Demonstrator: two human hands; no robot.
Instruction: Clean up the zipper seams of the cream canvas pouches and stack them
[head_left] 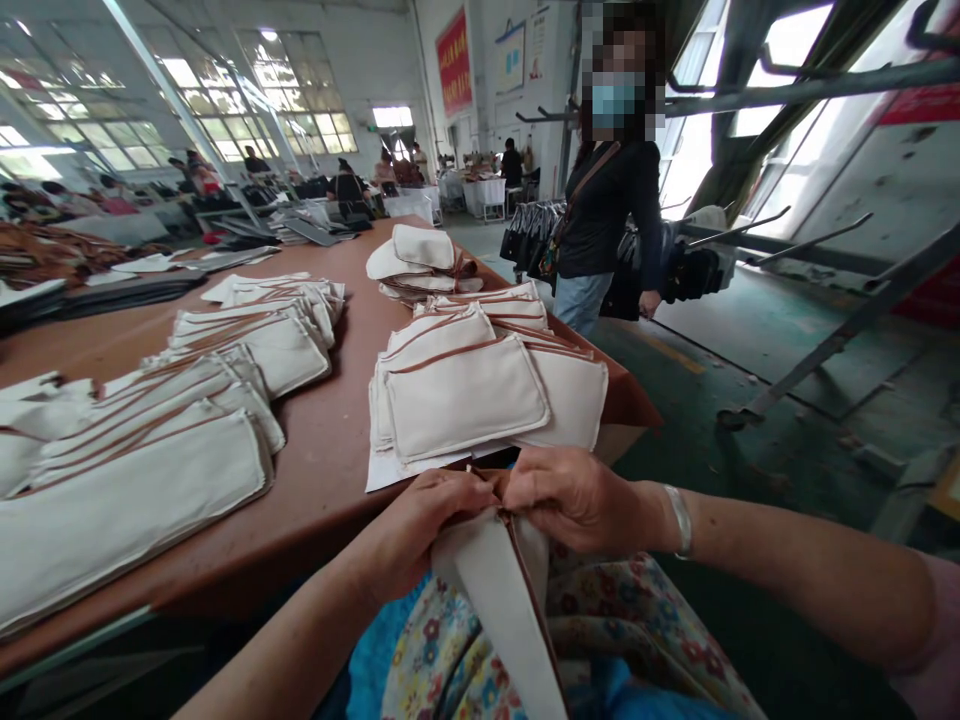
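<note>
A white fabric piece with brown edging hangs down over the flowered cloth on my lap. My left hand pinches its upper end from the left. My right hand, with a bracelet on the wrist, grips the same end from the right, its fingers curled and close to the left fingertips. A bit of brown lining shows between the two hands. Just beyond them, at the table's edge, lies a pile of white pouches with brown trim.
The brown-covered table bears rows of more white pouches at the left and a smaller stack farther back. A masked person stands beyond the table's right side, near a metal rack. Other people sit in the background.
</note>
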